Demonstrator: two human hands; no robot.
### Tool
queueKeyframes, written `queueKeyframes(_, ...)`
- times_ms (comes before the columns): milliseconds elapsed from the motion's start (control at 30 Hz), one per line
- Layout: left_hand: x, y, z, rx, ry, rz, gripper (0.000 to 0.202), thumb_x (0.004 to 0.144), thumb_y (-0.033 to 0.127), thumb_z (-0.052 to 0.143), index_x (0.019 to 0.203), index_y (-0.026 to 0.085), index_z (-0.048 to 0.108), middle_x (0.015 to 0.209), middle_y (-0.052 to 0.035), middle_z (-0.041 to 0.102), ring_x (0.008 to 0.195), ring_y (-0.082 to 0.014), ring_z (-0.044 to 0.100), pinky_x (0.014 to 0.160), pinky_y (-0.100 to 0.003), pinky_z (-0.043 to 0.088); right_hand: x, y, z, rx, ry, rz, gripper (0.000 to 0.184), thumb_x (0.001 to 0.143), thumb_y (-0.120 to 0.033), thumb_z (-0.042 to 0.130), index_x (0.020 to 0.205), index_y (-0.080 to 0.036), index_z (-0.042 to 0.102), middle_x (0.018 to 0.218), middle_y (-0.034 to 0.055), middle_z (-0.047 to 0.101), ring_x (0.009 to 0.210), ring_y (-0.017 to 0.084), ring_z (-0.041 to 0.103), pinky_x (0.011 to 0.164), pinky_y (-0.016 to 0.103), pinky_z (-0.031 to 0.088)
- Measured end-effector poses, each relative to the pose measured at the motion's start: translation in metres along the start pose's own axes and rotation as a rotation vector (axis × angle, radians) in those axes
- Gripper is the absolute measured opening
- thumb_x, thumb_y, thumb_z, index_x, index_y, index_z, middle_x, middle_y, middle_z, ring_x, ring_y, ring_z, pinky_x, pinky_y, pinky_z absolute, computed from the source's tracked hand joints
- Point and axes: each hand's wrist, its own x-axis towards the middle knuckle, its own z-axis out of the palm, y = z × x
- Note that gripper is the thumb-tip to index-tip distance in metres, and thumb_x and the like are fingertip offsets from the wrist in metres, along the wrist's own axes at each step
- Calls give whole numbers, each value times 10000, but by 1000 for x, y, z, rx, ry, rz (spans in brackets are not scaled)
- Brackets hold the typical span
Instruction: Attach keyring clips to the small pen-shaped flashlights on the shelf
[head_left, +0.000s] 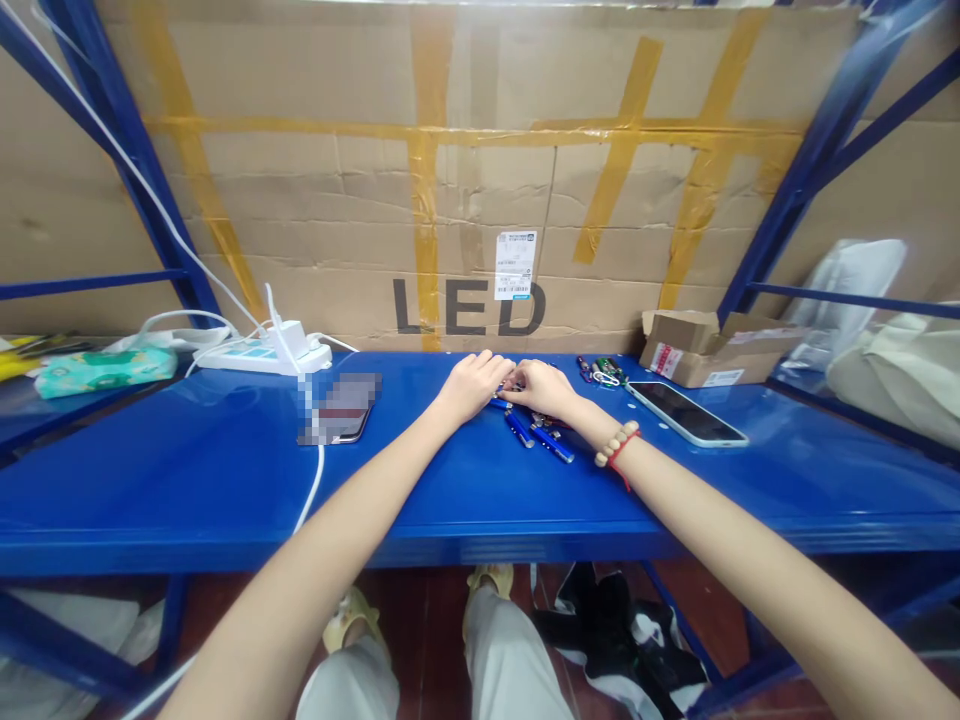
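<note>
Nearest, a bare left forearm (337, 510) and a bare right forearm (727, 520) slant in from below and converge over a blue worktop (450, 500). A beaded bracelet (616, 443) and a red cord (628, 478) circle the right one near the wrist. The left hand (476, 385) lies palm down, fingers side by side and bent. The right hand (547, 388) is arched, thumb and index finger apparently meeting in a pinch; what lies between them, if anything, cannot be told from here.

On the worktop, directly under and in front of the fingers, lie slim blue cylinders (553, 443) with silvery ends, some partly covered, their number uncertain. Hazard: being round and loose, they could roll toward the front edge if brushed by a hand; anything small at the fingertips could slip through a slack pinch. Orientation: the two clearest lie flat, long axes oblique and roughly parallel, running from the fingers toward the front edge and the person's right. A third, by the left fingertips, lies more crosswise. Which end is the front cannot be told.

Outward, right: a cluster of small green and purple pieces (604, 372), a pale-cased phone (686, 413), an open cardboard box (694, 350). Left: a dark phone (354, 425), partly blurred, and a white power strip (247, 355). Behind: a taped cardboard panel (360, 220) lettered LED.
</note>
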Motion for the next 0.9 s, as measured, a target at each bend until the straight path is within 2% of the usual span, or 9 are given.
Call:
queueKeyframes(133, 0, -1, -4, -50, 43, -117, 332, 921, 295, 220, 983, 162, 518, 846, -68, 590, 828, -163, 506, 708, -277, 361, -1, 0, -2, 67, -27, 56, 190, 711, -397, 587, 757, -229, 666, 856, 14, 658, 799, 158, 587, 636, 215, 401)
queueKeyframes(233, 0, 0, -6, -79, 32, -171, 329, 925, 291, 211, 983, 160, 507, 876, -59, 592, 845, -150, 514, 709, -253, 373, -2, 2, -3, 67, -32, 23, 181, 727, -382, 568, 770, -236, 668, 876, 13, 653, 819, 163, 588, 643, 222, 403)
queueKeyframes(367, -3, 1, -8, -121, -76, -294, 305, 929, 303, 202, 1045, 189, 460, 960, -30, 572, 801, -107, 564, 537, -190, 356, -1, 7, -2, 79, 10, -20, 234, 704, -382, 598, 890, -250, 651, 928, 7, 639, 848, 160, 579, 677, 226, 412)
queueKeyframes(433, -3, 1, -8, -110, -107, -331, 293, 928, 313, 212, 1050, 195, 451, 981, -24, 567, 758, -99, 584, 496, -183, 343, -1, 10, -1, 65, -6, -40, 268, 712, -402, 589, 932, -265, 655, 959, 16, 627, 876, 171, 572, 696, 237, 414)
queueKeyframes(567, -3, 2, -7, -68, -75, -236, 283, 927, 303, 221, 1055, 193, 448, 955, -27, 573, 804, -100, 593, 536, -164, 378, 0, 11, 1, 50, -32, -77, 218, 763, -393, 542, 880, -282, 688, 975, 25, 608, 892, 174, 562, 713, 245, 416)
queueKeyframes(700, -3, 3, -2, 39, -104, -97, 275, 922, 288, 246, 1075, 193, 453, 926, -40, 576, 709, -95, 604, 512, -166, 383, 0, 9, 5, 40, -7, -109, 204, 778, -358, 539, 888, -271, 687, 972, 34, 603, 933, 173, 543, 758, 244, 417)
queueKeyframes(900, -3, 2, 2, 48, -89, -76, 257, 912, 255, 276, 1094, 183, 443, 920, -54, 570, 735, -115, 612, 569, -182, 426, -1, 2, 3, 20, -23, -125, 189, 788, -318, 533, 888, -255, 682, 999, 41, 598, 973, 174, 526, 803, 258, 413)
